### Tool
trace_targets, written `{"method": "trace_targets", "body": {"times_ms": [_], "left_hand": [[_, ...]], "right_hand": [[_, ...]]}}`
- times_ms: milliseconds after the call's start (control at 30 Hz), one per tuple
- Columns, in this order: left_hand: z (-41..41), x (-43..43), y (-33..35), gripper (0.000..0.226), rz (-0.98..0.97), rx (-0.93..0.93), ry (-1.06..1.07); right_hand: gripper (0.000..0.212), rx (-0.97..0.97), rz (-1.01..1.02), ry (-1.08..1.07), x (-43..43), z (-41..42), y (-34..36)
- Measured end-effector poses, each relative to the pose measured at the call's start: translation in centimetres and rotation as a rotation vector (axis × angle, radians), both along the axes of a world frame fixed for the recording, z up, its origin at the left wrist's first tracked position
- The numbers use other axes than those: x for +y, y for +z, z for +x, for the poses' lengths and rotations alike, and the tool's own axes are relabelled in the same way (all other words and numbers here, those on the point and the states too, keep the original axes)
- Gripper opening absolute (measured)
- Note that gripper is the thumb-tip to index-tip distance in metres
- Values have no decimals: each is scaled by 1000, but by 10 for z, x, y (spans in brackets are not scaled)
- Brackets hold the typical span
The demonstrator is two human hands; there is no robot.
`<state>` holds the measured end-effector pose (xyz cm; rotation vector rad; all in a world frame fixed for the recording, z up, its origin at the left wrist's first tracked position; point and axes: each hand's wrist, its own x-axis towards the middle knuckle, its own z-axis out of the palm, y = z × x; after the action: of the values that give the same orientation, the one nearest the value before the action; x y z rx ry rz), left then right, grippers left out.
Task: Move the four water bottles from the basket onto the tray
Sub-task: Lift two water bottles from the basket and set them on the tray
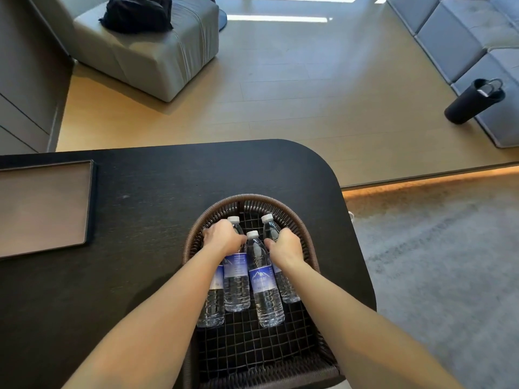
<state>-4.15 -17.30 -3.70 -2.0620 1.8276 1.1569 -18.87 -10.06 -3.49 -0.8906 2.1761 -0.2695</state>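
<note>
Several clear water bottles with white caps and blue labels lie side by side in a brown woven basket (252,198) on a black table. My left hand (224,237) is closed over the necks of the two left bottles (237,287). My right hand (286,247) grips the rightmost bottle (289,290) near its neck. The middle bottle (265,293) lies untouched between my hands. A flat rectangular tray (89,203) with a dark rim sits at the table's left edge, with nothing on it.
The black table (146,175) has a rounded far right corner. Beyond it are a wooden floor, a grey armchair (157,51) with a black bag, a grey sofa (477,37) and a dark flask (474,101). Grey carpet lies to the right.
</note>
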Motion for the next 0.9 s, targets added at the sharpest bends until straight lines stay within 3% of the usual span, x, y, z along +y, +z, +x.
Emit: {"method": "trace_targets", "body": {"times_ms": [200, 367, 467, 667, 900], "left_hand": [[25, 23, 13, 38, -82, 275, 91], [38, 64, 41, 35, -160, 515, 68], [49, 88, 52, 45, -117, 629, 81], [67, 115, 49, 63, -148, 666, 84], [73, 138, 64, 48, -281, 669, -36]], "right_hand": [[44, 92, -60, 100, 18, 11, 17], [44, 43, -219, 168, 55, 10, 36], [44, -11, -251, 152, 81, 6, 48], [77, 30, -313, 127, 117, 10, 60], [66, 27, -439, 20, 151, 24, 77]]}}
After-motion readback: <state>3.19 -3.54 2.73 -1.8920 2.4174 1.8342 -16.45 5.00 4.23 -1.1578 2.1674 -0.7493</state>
